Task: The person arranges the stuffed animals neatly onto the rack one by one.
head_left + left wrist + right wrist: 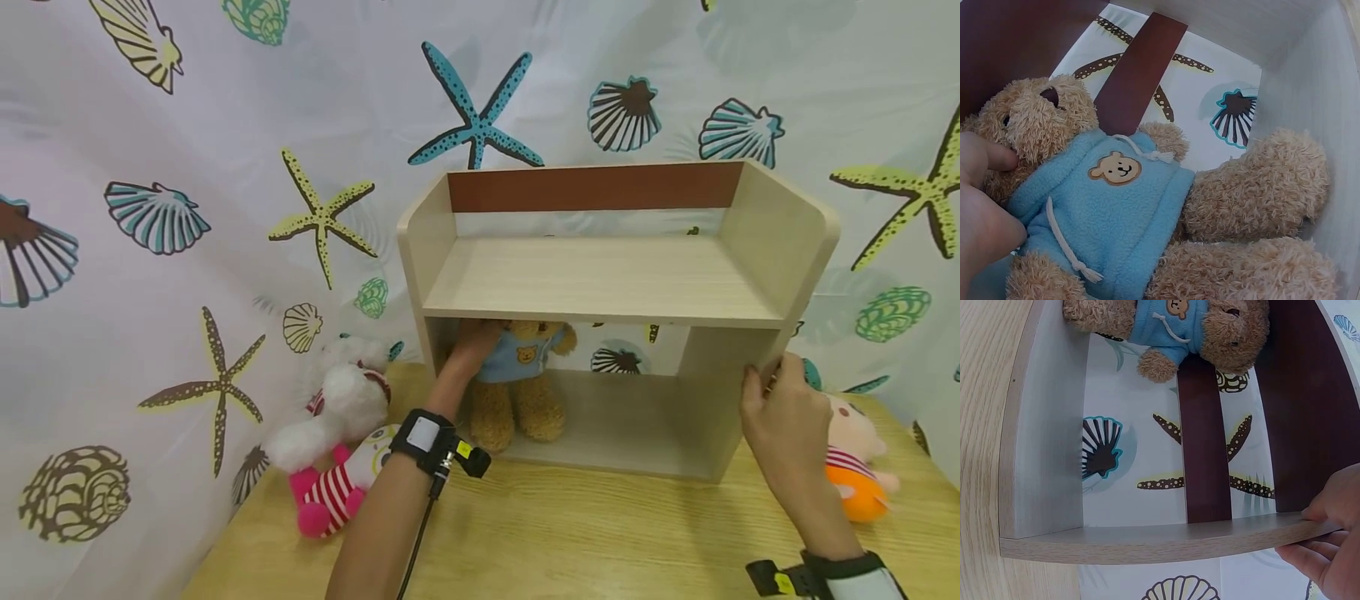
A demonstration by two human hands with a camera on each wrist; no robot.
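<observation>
A brown teddy bear (517,404) in a blue hoodie (1107,200) stands in the lower compartment of a small wooden shelf (600,275), near its left side panel. My left hand (476,342) reaches under the middle board and holds the bear by its head, the thumb against the face in the left wrist view; the other fingers are hidden. With my right hand (787,425) I grip the front edge of the right side panel (1166,544), thumb inside and fingers outside. The upper part of the bear's head is hidden by the middle board in the head view.
Left of the shelf, a white fluffy toy (352,404) and a doll in red-and-white stripes (337,496) lie on the wooden table (585,533). A pink-and-orange plush toy (855,458) sits right of the shelf. A patterned curtain (225,125) hangs behind.
</observation>
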